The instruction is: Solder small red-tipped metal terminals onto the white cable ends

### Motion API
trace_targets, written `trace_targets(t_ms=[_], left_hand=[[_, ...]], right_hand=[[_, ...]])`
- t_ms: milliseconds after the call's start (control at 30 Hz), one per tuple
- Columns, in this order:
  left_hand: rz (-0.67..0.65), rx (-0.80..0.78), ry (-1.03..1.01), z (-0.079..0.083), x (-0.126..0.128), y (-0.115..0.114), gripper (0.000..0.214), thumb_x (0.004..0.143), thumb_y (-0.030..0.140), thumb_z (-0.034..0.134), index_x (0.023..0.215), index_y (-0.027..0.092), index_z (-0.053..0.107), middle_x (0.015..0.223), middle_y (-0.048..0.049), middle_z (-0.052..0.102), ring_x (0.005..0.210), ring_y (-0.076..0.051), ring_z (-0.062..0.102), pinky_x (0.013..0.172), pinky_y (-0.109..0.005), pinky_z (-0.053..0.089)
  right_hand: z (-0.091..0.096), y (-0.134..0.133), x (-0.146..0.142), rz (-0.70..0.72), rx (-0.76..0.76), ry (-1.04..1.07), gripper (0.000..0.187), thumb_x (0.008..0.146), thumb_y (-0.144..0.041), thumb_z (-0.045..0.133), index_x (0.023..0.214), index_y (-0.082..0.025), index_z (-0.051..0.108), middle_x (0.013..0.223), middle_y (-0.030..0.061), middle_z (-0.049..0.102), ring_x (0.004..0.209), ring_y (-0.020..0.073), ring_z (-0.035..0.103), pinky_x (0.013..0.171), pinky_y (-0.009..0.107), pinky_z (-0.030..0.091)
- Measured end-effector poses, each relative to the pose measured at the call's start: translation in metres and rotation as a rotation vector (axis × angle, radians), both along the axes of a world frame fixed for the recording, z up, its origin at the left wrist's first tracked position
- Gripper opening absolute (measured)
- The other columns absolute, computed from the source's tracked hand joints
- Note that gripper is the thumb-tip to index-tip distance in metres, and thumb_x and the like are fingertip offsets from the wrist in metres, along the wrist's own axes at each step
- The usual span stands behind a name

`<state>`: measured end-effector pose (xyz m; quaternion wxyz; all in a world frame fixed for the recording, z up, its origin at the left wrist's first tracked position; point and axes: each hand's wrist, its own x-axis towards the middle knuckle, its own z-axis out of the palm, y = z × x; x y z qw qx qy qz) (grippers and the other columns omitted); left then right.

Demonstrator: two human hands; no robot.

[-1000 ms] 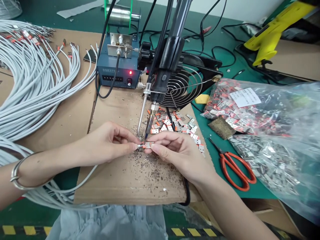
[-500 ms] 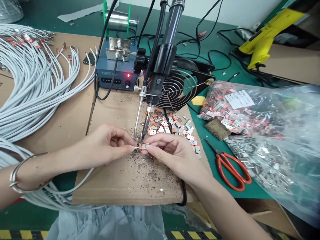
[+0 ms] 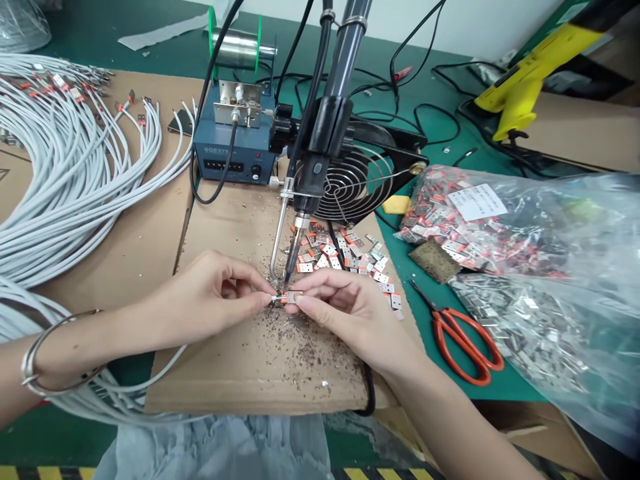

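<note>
Between finger and thumb, my left hand [image 3: 220,293] pinches the end of a white cable [image 3: 173,360], whose thin wires meet a USB connector. My right hand [image 3: 340,303] grips that USB connector [image 3: 294,297], a flat metal shell with an orange end. Just above the joint is the tip of a soldering iron [image 3: 290,263], clamped in a stand and pointing down. A bent metal solder feed tube [image 3: 277,243] ends beside the tip. Behind my right hand lies a pile of loose USB connectors [image 3: 327,250] on the cardboard [image 3: 215,373].
A bundle of white cables [image 3: 55,173] fills the left side. Behind stand a blue solder feeder [image 3: 213,143], a solder spool [image 3: 235,48] and a fan [image 3: 350,183]. Orange-handled scissors [image 3: 467,343] and plastic bags of connectors [image 3: 480,227] lie right. Dark solder crumbs [image 3: 305,347] litter the cardboard.
The red light on the blue feeder was bright and is now dim. Both hands hold nearly the same place, with the connector shifted slightly down from the iron tip.
</note>
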<state>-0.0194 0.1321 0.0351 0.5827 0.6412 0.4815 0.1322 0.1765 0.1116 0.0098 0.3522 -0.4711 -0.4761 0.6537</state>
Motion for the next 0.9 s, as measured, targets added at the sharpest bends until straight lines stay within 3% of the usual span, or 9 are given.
trace_targets(t_ms=[267,667,900], left_hand=[[0.009,0.006,0.029,0.0012,0.0012,-0.0012,0.021,0.079,0.027,0.056,0.084,0.012,0.07,0.056,0.003,0.051,0.048,-0.007,0.037,0.041,-0.017,0.027],[0.024,0.038,-0.043,-0.0054,0.0001,-0.0034,0.021,0.078,0.027,0.057,0.083,0.011,0.069,0.061,-0.0001,0.058,0.051,-0.007,0.043,0.043,-0.017,0.03],[0.038,-0.005,-0.039,-0.0056,-0.0012,-0.0042,0.021,0.079,0.03,0.057,0.083,0.013,0.069,0.057,0.0025,0.055,0.039,-0.005,0.035,0.032,-0.015,0.026]], right_hand=[[-0.0012,-0.0001,0.0001,0.006,-0.009,0.045,0.006,0.073,-0.02,0.071,0.079,-0.021,0.069,0.07,-0.0011,0.072,0.066,0.0101,0.069,0.063,0.018,0.052],[-0.0034,0.0011,0.0001,0.038,0.053,0.017,0.007,0.074,-0.021,0.07,0.081,-0.019,0.068,0.069,0.0018,0.073,0.065,0.0107,0.068,0.062,0.018,0.051],[-0.0044,0.0011,-0.0011,0.016,0.038,0.082,0.008,0.073,-0.015,0.068,0.079,-0.02,0.069,0.068,-0.0017,0.073,0.065,0.0089,0.069,0.062,0.017,0.051]])
